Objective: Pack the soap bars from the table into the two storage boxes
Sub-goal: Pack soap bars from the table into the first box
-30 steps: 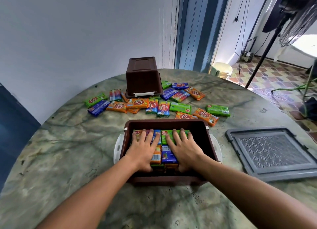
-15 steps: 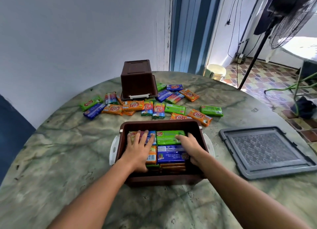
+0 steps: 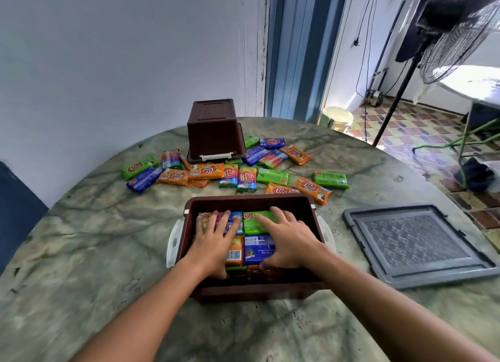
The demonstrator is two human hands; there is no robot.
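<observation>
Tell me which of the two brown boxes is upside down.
The far brown box, standing bottom-up among the loose soap bars. The near brown box sits open side up, both hands inside it.

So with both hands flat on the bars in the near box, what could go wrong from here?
1. The near box already looks packed close to its rim; pressing with the left hand and right hand may not leave room for the grey lid to seat.
2. Many loose bars remain, and the second box sits upside down partly over some, so lifting it carelessly could scatter them.
</observation>
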